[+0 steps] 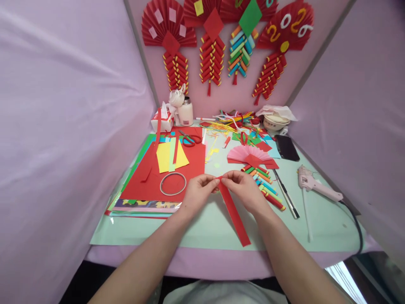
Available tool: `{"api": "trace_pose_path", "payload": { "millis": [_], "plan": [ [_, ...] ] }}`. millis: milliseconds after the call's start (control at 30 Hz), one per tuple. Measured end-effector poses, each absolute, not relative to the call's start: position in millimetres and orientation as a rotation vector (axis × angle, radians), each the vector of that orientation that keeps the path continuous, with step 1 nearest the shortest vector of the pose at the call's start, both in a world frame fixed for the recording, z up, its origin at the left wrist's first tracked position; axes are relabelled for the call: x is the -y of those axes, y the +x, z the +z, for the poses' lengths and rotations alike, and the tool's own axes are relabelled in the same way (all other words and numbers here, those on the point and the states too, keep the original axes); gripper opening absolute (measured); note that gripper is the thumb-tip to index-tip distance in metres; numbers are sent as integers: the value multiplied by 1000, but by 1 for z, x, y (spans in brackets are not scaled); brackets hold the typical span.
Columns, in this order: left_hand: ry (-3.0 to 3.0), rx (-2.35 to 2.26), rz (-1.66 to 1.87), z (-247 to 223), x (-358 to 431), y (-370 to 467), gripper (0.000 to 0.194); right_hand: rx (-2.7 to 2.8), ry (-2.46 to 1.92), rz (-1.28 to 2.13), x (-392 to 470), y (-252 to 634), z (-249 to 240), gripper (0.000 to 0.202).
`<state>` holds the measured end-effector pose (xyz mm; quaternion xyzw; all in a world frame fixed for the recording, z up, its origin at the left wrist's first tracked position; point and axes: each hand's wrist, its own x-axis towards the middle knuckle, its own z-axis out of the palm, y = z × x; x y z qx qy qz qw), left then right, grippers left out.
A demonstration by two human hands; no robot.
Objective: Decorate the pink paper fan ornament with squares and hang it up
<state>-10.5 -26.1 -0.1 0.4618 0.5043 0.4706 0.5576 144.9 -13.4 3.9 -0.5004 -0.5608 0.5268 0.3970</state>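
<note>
A long red paper strip [234, 215] hangs from my fingertips, its free end slanting down towards the front edge of the table. My left hand [202, 188] pinches its upper end from the left. From the other side my right hand [238, 185] pinches the same end, the two thumbs close together. Just beyond my right hand lies a paper firecracker ornament with a pink fan [248, 153] and several coloured paper rolls [264, 183]. To the left of my left hand, a silvery ring [172, 184] rests on a stack of red paper [142, 181].
Red-handled scissors [191, 139] and yellow paper [169, 158] lie on the stack. At right are a pen-like black tool [286, 194], a corded glue gun [316, 185] and a phone [287, 147]. Behind stand a white bottle [186, 113], tissue box [163, 120] and bowl [276, 122].
</note>
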Motion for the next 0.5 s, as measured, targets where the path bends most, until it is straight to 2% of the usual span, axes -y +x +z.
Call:
{"api": "trace_pose_path", "payload": {
  "millis": [500],
  "plan": [
    [1269,-1165,1092,10,29,-14,14,1404,-1240,1290,20,137,5,17]
  ]
}}
